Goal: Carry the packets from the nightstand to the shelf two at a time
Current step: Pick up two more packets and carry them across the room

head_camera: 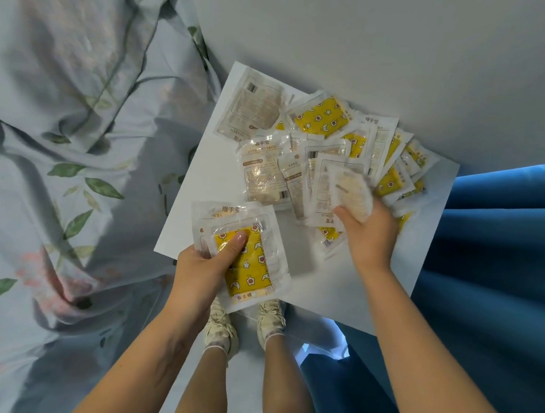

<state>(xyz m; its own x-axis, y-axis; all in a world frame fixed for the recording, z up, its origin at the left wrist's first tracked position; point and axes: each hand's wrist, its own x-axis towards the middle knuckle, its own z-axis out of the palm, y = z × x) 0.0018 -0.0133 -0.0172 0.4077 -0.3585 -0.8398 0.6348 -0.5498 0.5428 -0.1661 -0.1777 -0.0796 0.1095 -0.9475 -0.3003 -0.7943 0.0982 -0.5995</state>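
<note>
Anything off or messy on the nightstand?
Yes. The packets lie in a loose overlapping heap, some face down, at mixed angles. No tear or spill shows. Left hand holds one packet; right hand grips another.

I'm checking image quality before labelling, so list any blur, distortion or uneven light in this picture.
Head view: the right hand and the packet it grips are smeared by motion; the left hand and its yellow packet stay sharp. Wide-angle bending curves the curtain and the bedding. Light is soft and dim, without harsh glare.
</note>
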